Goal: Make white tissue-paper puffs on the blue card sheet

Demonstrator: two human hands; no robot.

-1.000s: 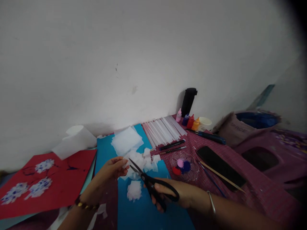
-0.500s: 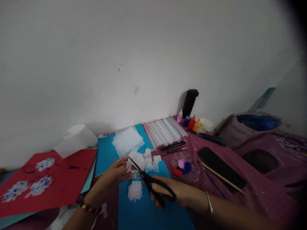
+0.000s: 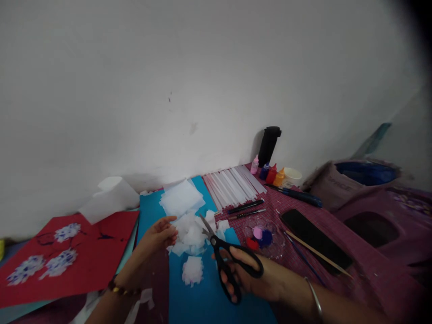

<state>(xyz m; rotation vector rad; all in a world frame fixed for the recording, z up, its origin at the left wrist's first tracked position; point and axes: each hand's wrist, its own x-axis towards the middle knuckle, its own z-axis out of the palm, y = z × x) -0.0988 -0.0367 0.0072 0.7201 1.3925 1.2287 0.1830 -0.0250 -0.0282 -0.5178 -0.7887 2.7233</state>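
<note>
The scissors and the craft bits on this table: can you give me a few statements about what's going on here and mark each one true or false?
1. The right hand holds black scissors. True.
2. The scissors blades point toward the person's body. False: they point away, toward the heap of white tissue pieces.
3. The left hand rests at the edge of that tissue heap. True.
4. The red sheet is plain. False: it carries white and blue flower shapes and dark lines.
5. The small paint bottles stand beside a black flask near the wall. True.
6. The dark phone lies on the blue sheet. False: it lies on the maroon checked cloth.
</note>
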